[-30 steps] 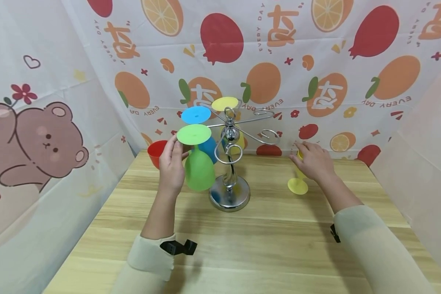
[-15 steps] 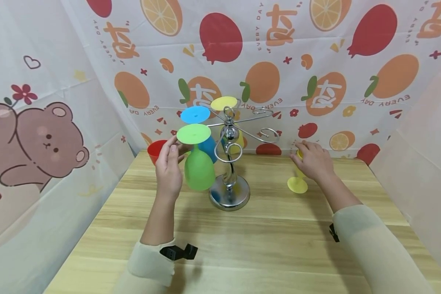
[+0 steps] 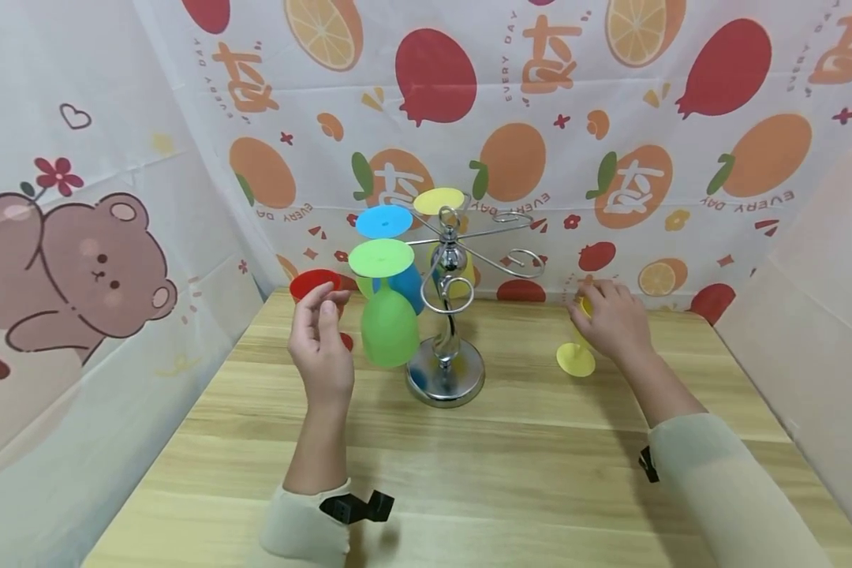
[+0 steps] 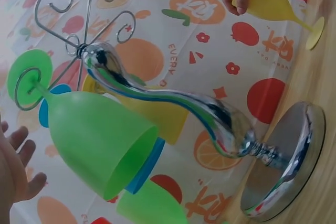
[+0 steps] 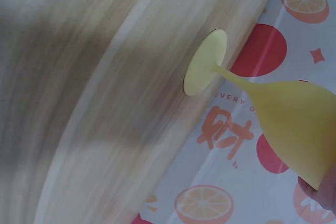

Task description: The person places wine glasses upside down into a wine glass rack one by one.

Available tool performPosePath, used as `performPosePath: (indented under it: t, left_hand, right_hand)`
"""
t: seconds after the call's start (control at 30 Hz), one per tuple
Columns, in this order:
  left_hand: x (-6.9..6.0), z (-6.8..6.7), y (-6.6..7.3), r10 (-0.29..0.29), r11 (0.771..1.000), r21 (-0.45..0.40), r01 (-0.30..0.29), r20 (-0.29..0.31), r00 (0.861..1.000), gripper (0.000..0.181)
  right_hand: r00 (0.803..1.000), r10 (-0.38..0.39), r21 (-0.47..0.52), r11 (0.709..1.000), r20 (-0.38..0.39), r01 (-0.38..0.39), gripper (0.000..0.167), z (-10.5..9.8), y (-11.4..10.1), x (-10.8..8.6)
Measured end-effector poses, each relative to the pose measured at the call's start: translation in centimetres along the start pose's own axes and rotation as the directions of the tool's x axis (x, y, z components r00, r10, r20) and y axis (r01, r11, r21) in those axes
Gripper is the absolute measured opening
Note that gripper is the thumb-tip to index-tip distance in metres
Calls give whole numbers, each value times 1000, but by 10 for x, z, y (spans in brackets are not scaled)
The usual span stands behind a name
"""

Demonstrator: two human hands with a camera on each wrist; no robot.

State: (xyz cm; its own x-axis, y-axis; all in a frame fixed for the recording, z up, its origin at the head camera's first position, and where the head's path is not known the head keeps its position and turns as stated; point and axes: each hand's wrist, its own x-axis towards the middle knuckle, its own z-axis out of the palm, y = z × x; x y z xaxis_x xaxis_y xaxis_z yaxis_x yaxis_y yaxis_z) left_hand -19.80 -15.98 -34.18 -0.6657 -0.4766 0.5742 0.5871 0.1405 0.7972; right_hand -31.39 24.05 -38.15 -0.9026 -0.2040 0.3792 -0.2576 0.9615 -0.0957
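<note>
A green plastic goblet [image 3: 389, 330] hangs upside down by its foot from a chrome rack [image 3: 446, 383]. My left hand [image 3: 321, 347] is just left of it, fingers loosely bent, holding nothing. In the left wrist view a gap separates that hand [image 4: 16, 174] from the green goblet [image 4: 94, 135]. A red goblet [image 3: 315, 279] stands behind my left hand, partly covered by it. On the right, my right hand [image 3: 614, 319] grips a yellow goblet [image 3: 576, 360] from above by its bowl. The right wrist view has this yellow goblet [image 5: 294, 119] upright, foot on the table.
A blue goblet [image 3: 385, 222] and another yellow goblet [image 3: 438, 200] also hang from the rack. Several bare wire loops [image 3: 525, 260] stick out to the right and front. Behind the hanging ones is a second green goblet [image 4: 149, 205]. A printed cloth [image 3: 511, 79] backs the wooden table [image 3: 511, 481].
My left hand has come away from the hanging green goblet, leftward and slightly toward me, uncovering more of the red goblet. The right hand stays at the yellow goblet. The head view has shifted slightly.
</note>
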Motion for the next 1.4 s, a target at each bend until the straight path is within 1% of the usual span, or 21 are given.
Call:
performPosePath:
  t: [0.07, 0.13, 0.2, 0.3, 0.4, 0.47, 0.53, 0.63, 0.7, 0.8, 0.9, 0.97, 1.0, 1.07, 1.2, 1.3, 1.4]
  left_hand:
    - [-2, 1, -2, 22, 1000, -11, -22, -17, 1000, 30]
    - [-4, 3, -3, 39, 999, -9, -39, -17, 999, 28]
    - [-7, 4, -4, 42, 999, 27, -42, -6, 999, 27]
    - [-9, 5, -6, 21, 993, 112, -24, 29, 999, 32]
    - [-9, 5, -7, -1, 976, 216, -18, 85, 996, 43]
    - [-8, 6, -10, -20, 960, 278, -20, 142, 990, 54]
    - [-8, 7, -11, -54, 942, 336, -13, 190, 980, 65]
    - [-8, 9, -13, -121, 915, 403, 17, 236, 964, 77]
    - [-8, 11, -14, -160, 900, 435, 37, 250, 955, 81]
    - [-7, 12, -16, -193, 884, 465, 53, 257, 947, 82]
    - [-5, 13, -17, -200, 880, 471, 56, 262, 944, 79]
    - [-4, 13, -18, -198, 882, 467, 55, 262, 944, 77]
    - [-3, 13, -19, -195, 884, 465, 53, 264, 945, 76]
    - [-1, 14, -20, -189, 887, 460, 49, 265, 945, 74]
    - [1, 14, -23, -176, 892, 450, 37, 271, 946, 71]
    - [2, 14, -24, -169, 893, 450, 30, 273, 947, 69]
    - [4, 15, -26, -158, 892, 452, 17, 276, 948, 68]
  right_hand:
    - [999, -19, 20, 1000, -30, 19, 45, 0, 1, -3]
    - [997, -41, 38, 998, -68, 44, 43, -1, 4, -8]
    - [992, -62, 61, 996, -109, 69, 42, -1, 7, -14]
    - [980, -73, 114, 989, -186, 95, 41, -2, 10, -24]
    - [970, -34, 210, 974, -242, 87, 39, -5, 7, -30]
    - [966, 16, 302, 951, -259, 65, 37, -7, 3, -34]
    - [960, 68, 393, 918, -271, 46, 35, -11, -1, -37]
    - [948, 124, 515, 856, -292, 47, 31, -17, -9, -42]
    - [942, 148, 571, 819, -302, 54, 29, -22, -15, -44]
    - [936, 163, 638, 766, -311, 78, 26, -30, -21, -48]
    - [929, 160, 697, 705, -334, 130, 25, -37, -27, -51]
    - [920, 154, 737, 652, -359, 178, 25, -40, -30, -52]
    - [914, 149, 753, 624, -378, 209, 25, -41, -32, -52]
    - [899, 142, 784, 558, -414, 273, 25, -43, -35, -52]
    - [869, 135, 825, 409, -477, 390, 24, -44, -41, -50]
    - [848, 154, 842, 300, -507, 449, 24, -45, -48, -49]
    - [825, 179, 840, 210, -536, 500, 26, -48, -58, -48]
